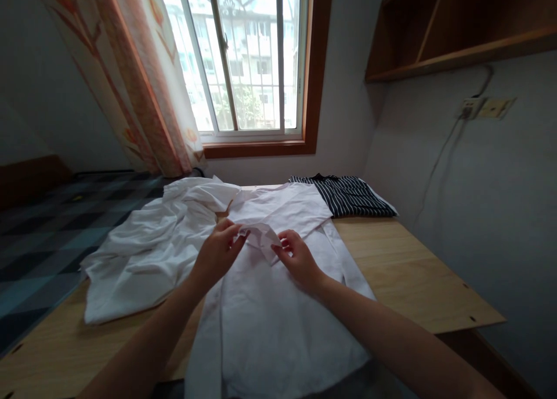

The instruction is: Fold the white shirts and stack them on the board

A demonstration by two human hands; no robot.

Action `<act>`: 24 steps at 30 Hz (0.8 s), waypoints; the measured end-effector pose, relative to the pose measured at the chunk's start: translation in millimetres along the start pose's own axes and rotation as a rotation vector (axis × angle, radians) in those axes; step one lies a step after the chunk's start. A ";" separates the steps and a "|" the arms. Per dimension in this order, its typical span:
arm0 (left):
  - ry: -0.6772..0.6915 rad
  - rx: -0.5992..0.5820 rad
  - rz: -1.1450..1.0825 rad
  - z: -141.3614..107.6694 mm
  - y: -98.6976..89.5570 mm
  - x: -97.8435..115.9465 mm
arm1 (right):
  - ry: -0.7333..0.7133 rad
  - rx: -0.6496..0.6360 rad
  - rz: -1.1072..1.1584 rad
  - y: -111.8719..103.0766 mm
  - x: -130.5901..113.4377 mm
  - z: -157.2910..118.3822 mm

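A white shirt (278, 323) lies spread on the wooden board, its lower end towards me and its upper part folded across near the far side. My left hand (221, 245) pinches one end of a narrow white strip of the shirt, which looks like a cuff (261, 232). At the strip's other end, my right hand (298, 257) grips it between thumb and fingers. The strip is held a little above the shirt and bows between the two hands. Left of my left hand, a crumpled white garment (152, 254) lies close by.
A black-and-white striped garment (354, 196) lies folded at the board's far right. The wooden board (404, 265) ends beside the right wall. A checked bedspread (39, 236) spreads out on the left. Behind are a curtain (126, 68) and a window (252, 57); a shelf (461, 45) hangs upper right.
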State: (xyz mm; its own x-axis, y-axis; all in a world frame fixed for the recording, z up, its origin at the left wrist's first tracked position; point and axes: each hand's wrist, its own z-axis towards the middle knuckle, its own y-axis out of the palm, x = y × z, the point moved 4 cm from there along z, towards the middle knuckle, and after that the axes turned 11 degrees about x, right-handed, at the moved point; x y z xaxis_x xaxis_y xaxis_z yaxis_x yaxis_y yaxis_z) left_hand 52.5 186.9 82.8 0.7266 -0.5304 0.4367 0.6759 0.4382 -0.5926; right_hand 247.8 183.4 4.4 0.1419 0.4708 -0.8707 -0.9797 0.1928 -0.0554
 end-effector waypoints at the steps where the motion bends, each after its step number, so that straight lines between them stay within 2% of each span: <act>1: -0.037 0.044 -0.017 1.9 -0.8 -4.6 | 0.007 0.003 0.003 -0.2 0.8 0.3; 3: -0.173 0.083 -0.143 1.3 -1.5 -18.4 | 0.014 -0.013 -0.003 0.1 2.0 0.3; 6: -0.464 0.039 -0.517 -4.8 -1.9 -38.6 | 0.009 -0.076 -0.049 2.9 1.9 -2.4; 9: -0.742 -0.019 -0.790 -8.1 -9.1 -46.3 | -0.074 -0.147 -0.136 6.9 -1.8 -7.5; 11: -0.906 -0.110 -0.868 -9.2 -14.5 -46.7 | -0.133 -0.174 -0.185 8.5 -4.7 -10.6; 13: -1.015 -0.264 -0.896 -11.3 -17.4 -45.7 | -0.151 -0.183 -0.212 8.7 -6.3 -12.5; 14: -1.031 -0.339 -0.893 -12.5 -18.3 -45.3 | -0.152 -0.187 -0.219 8.5 -7.0 -13.1; 16: -0.970 -0.419 -0.869 -13.6 -19.3 -45.5 | -0.172 -0.196 -0.232 8.0 -9.5 -13.9; 19: -0.849 -0.378 -0.822 -14.2 -17.9 -46.8 | -0.277 -0.211 -0.266 9.5 -17.3 -16.5; 24: -0.866 -0.314 -0.868 -18.6 -2.4 -42.7 | -0.387 -0.187 -0.317 18.1 -30.3 -23.7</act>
State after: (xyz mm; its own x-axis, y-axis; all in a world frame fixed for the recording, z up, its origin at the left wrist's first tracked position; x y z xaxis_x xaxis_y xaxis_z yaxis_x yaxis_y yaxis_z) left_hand 17.6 195.0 53.0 -0.0171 0.1432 0.9895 0.9973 -0.0679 0.0271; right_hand 222.4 152.3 18.2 0.4422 0.7045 -0.5551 -0.8839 0.2370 -0.4033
